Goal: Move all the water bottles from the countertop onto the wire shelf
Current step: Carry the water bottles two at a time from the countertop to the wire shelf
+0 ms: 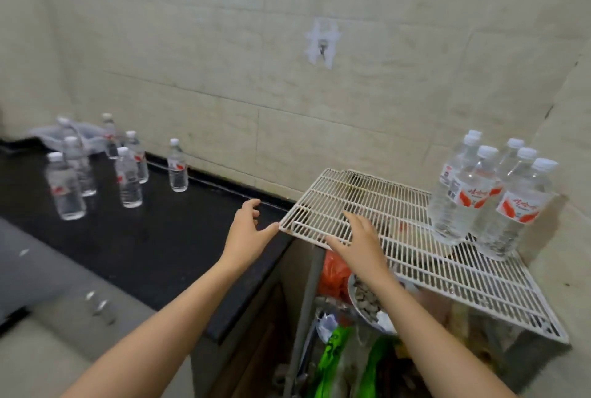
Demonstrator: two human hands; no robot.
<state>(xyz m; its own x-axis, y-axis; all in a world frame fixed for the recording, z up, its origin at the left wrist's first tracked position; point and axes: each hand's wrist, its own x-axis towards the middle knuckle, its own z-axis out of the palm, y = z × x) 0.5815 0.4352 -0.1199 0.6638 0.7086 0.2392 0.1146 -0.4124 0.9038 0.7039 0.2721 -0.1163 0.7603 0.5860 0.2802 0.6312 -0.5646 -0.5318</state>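
Observation:
Several clear water bottles with white caps and red labels stand on the black countertop (166, 237) at the left, the nearest one (65, 188) at the far left and a lone bottle (177, 165) closest to the wall. Several more bottles (489, 196) are clustered at the far right corner of the white wire shelf (447, 269). My left hand (248, 226) hovers open over the countertop's right end, next to the shelf's corner. My right hand (358, 242) is open, fingers spread above the shelf's near left part. Neither hand holds anything.
A tiled wall with a hook (323, 45) rises behind. Crumpled plastic wrap (64, 135) lies behind the countertop bottles. Under the shelf sit a bowl (367, 301), an orange bag (334, 272) and green packets (332, 362). A pale lower surface (64, 333) lies at bottom left.

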